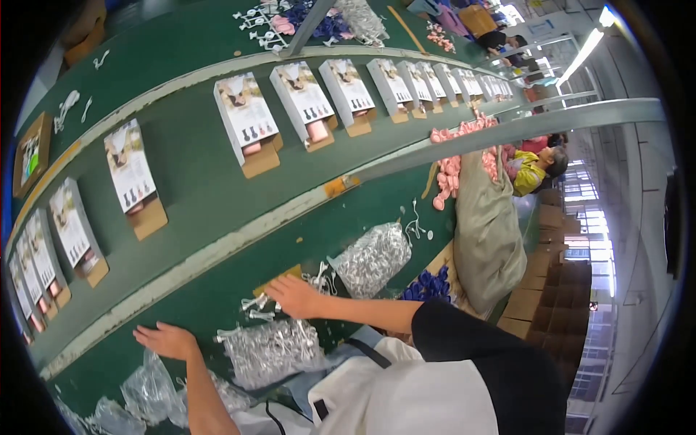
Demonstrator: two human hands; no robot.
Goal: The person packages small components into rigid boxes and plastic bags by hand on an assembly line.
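My left hand [165, 339] is open, palm down and fingers apart, over the green tabletop beside the pale conveyor rail. Nothing shows in it. My right hand [293, 296] reaches over a few loose white cables [261, 306]; its fingers are stretched toward them, and it covers part of the pile. A yellow piece [279, 279] lies just beyond that hand. Close below is a clear plastic bag of bundled white cables [275, 355]. Another full bag of wrapped cables [373, 261] lies right of my right hand, with more loose cable beside it.
Beyond the rail [217, 262], a green conveyor carries a row of white printed boxes [246, 112] with open brown flaps and pink items inside. Crumpled clear bags [148, 388] lie at lower left. Blue parts [429, 285], a grey-green sack [486, 232], pink parts [449, 174] and a co-worker [533, 170] are right.
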